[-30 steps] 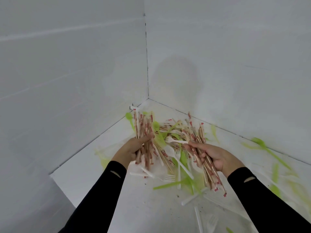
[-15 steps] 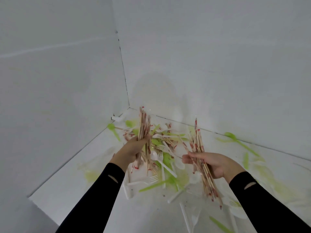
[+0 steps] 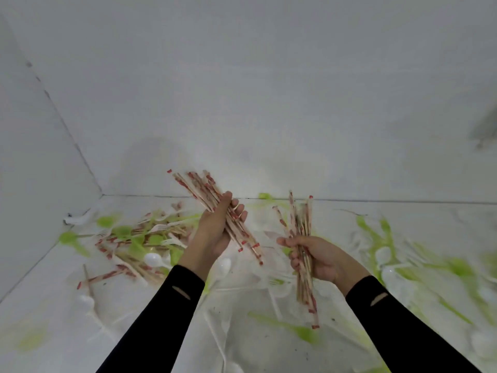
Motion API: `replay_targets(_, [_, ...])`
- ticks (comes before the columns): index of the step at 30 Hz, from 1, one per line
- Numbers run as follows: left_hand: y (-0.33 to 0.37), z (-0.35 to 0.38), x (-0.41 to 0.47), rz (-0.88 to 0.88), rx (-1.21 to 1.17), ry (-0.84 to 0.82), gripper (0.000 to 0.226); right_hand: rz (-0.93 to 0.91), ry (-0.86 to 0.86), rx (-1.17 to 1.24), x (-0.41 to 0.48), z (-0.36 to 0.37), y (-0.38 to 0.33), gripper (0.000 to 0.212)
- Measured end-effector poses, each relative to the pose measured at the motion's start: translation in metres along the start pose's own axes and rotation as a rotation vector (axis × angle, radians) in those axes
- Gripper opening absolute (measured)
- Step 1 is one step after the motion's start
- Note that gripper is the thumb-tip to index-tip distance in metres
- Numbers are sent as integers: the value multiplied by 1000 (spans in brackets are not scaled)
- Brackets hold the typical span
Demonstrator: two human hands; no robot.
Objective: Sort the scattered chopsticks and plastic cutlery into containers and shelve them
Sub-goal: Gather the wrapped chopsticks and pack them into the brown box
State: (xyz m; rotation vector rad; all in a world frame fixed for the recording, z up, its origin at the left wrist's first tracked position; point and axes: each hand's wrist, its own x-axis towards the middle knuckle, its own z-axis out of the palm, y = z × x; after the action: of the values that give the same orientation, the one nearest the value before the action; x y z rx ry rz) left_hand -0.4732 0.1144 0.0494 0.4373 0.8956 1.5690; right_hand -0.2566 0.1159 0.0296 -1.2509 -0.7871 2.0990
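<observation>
A white surface (image 3: 161, 332) met white walls (image 3: 269, 90) in a corner. Green and white plastic cutlery (image 3: 153, 259) and loose chopsticks (image 3: 110, 275) lay scattered across it, thickest left of the hands. The left hand (image 3: 215, 232), fingers curled, gripped a slanted bundle (image 3: 204, 192) of wrapped chopsticks above that litter. The right hand (image 3: 320, 258) clasped a second bundle (image 3: 302, 219), near upright, close to the first but apart.

Long black sleeves (image 3: 172, 313) — slit-marked cuffs

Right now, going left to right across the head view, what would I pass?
A green plastic spoon → mixed heap of wrapped chopsticks, forks and spoons → left hand gripping a chopstick bundle → right hand gripping a second chopstick bundle → blurred green cutlery.
</observation>
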Motion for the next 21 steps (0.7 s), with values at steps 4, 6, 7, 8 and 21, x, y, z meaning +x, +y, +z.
replay_targets(4, [-51, 82, -25, 37, -53, -23, 9, -223, 247, 149, -28, -44, 4, 11])
replay_targets(6, [-81, 123, -43, 58, -64, -39, 9, -298, 378, 224, -45, -64, 1, 11])
replay_targets(7, [-98, 141, -54, 52, -59, -48, 9, -332, 425, 264, -53, -70, -1, 11])
replay_targets(8, [-121, 162, -67, 23, -49, -73, 11, -373, 452, 304, -66, -83, -4, 11])
replay_targets(21, [-284, 266, -126, -127, 133, -46, 26, -625, 453, 470, -218, -287, -53, 40])
